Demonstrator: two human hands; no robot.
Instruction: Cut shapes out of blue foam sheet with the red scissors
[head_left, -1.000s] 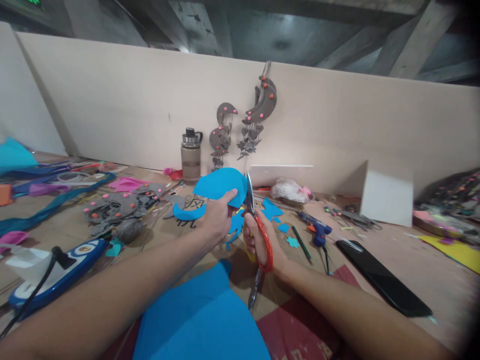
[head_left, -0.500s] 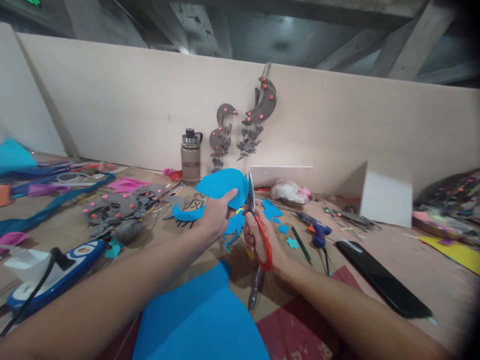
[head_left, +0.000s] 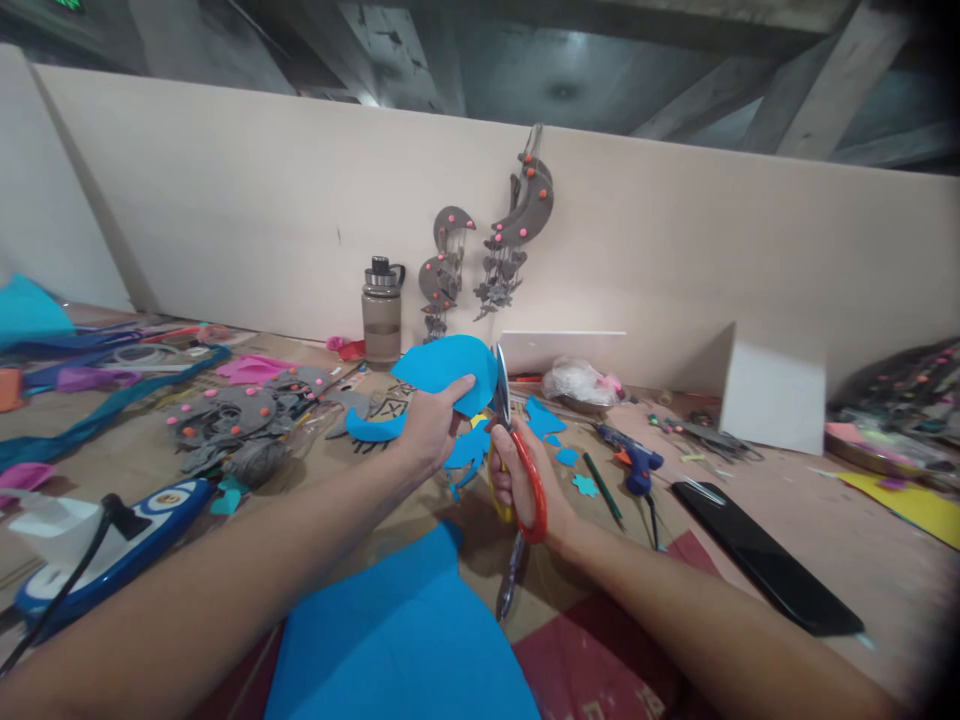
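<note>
My left hand (head_left: 433, 428) pinches a rounded piece of blue felt-like sheet (head_left: 448, 365), thumb on top, and holds it up over the table. My right hand (head_left: 525, 485) grips scissors (head_left: 534, 490) with red and yellow handles, blades pointing up at the right edge of the blue piece. Below the hands lie blue scraps (head_left: 466, 450) and a blue crescent (head_left: 376, 428). A large blue sheet (head_left: 397, 640) lies in front of me, with a pen (head_left: 511, 578) beside it.
Right of my hands lie a green pencil (head_left: 603, 490), a glue gun (head_left: 636, 462) and a black phone (head_left: 769, 560). A water bottle (head_left: 382, 315) stands at the back. Grey moon ornaments (head_left: 529, 205) hang on the partition. A blue power strip (head_left: 112, 550) is at left.
The scissor handles have spread slightly, with more of the yellow loop showing. The blue piece and my left hand have hardly moved.
</note>
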